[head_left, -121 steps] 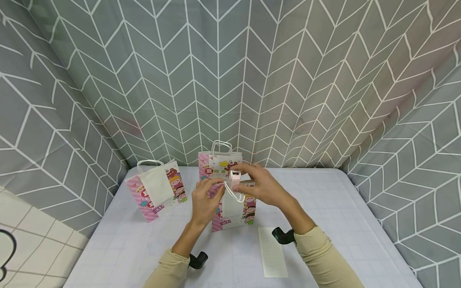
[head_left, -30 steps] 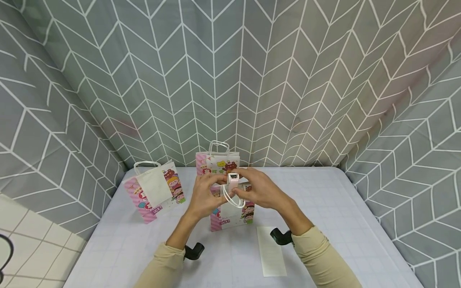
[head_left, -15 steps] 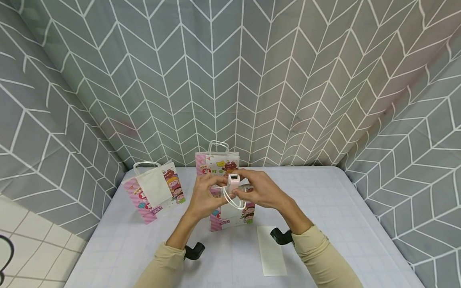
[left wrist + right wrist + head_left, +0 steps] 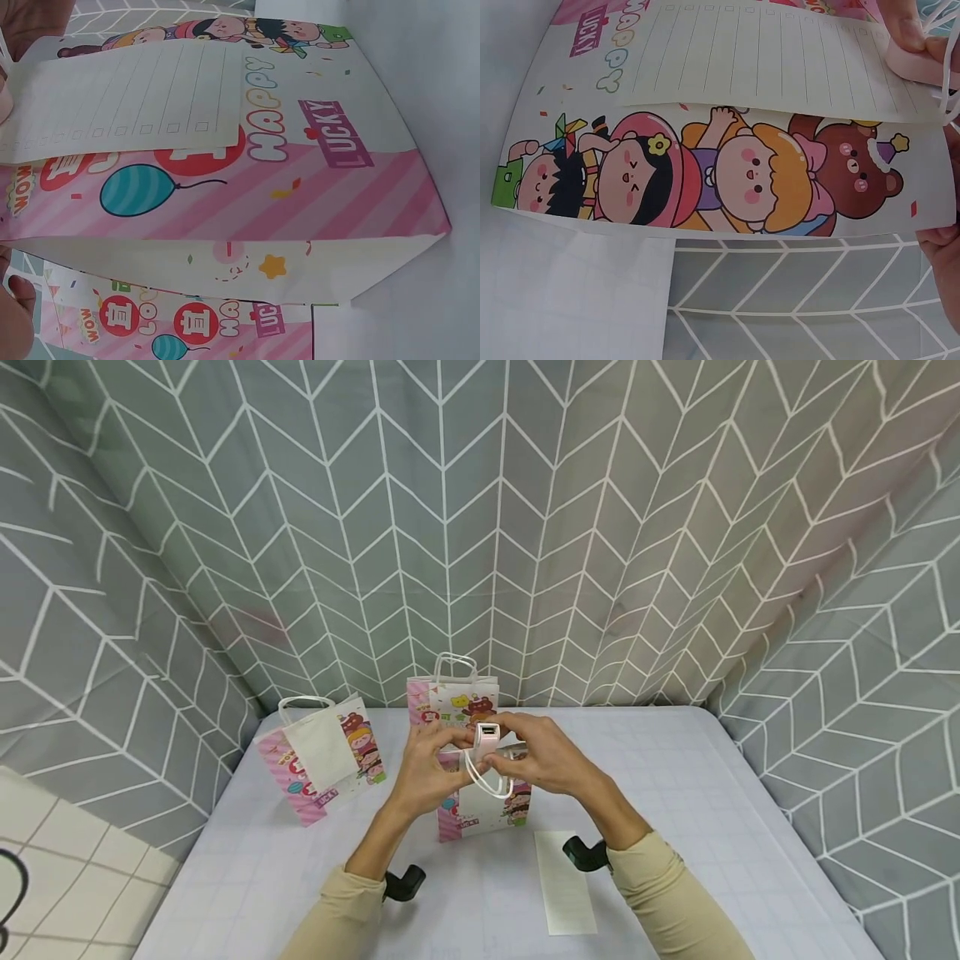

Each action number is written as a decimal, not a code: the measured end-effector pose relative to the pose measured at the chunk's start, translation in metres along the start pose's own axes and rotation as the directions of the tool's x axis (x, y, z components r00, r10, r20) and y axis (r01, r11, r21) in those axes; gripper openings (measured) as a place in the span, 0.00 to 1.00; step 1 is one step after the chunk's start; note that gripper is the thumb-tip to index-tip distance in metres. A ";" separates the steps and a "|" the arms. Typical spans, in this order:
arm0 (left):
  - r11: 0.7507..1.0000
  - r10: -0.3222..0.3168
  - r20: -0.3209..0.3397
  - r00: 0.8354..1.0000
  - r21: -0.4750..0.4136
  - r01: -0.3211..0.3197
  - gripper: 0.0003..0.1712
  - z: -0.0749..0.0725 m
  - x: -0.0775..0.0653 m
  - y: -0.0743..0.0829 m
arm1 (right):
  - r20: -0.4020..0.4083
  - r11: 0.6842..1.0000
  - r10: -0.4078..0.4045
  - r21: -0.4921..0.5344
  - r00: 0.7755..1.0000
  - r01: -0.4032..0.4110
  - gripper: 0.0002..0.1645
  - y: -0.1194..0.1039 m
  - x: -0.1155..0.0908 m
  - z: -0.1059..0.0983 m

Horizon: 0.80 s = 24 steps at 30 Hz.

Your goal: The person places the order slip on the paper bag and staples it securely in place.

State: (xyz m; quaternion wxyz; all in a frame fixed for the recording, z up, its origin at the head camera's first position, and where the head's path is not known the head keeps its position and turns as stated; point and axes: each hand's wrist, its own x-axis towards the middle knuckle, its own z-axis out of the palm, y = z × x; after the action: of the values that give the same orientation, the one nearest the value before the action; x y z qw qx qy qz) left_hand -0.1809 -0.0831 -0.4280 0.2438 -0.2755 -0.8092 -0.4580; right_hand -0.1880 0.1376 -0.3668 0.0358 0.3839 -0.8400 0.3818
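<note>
In the head view a pink-and-white paper gift bag [image 4: 483, 820] stands on the table, with a lined checklist paper [image 4: 135, 97] lying against its front. My right hand [image 4: 546, 756] holds a small pink stapler [image 4: 487, 739] upright at the bag's top edge, its slotted end facing up. My left hand [image 4: 429, 770] pinches the bag's top rim beside the stapler, thumb in front and fingers behind. The bag's white rope handle [image 4: 487, 777] hangs forward between the hands. In the right wrist view the pink stapler [image 4: 915, 66] lies over the checklist's upper end.
A second gift bag [image 4: 322, 760] with a checklist on its front stands at the left. Another gift bag [image 4: 452, 697] stands behind the hands. A loose checklist sheet [image 4: 566, 885] lies on the table [image 4: 660, 827] at front right. A patterned curtain [image 4: 480, 527] surrounds the table.
Four seconds ago my left hand held the rope handle; since then it has moved to the bag's rim beside the stapler. Over the last second both hands stay nearly still.
</note>
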 end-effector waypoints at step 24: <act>0.998 -0.056 0.069 0.996 -0.025 0.057 0.34 -0.003 -0.005 -0.005 | -0.038 0.997 0.071 0.013 0.997 -0.071 0.32 0.003 -0.004 -0.001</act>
State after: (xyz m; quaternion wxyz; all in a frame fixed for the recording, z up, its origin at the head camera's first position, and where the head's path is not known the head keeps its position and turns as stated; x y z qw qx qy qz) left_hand -0.1799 -0.0887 -0.4332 0.1993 -0.2712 -0.8182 -0.4661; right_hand -0.1874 0.1414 -0.3691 0.0361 0.3468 -0.8500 0.3948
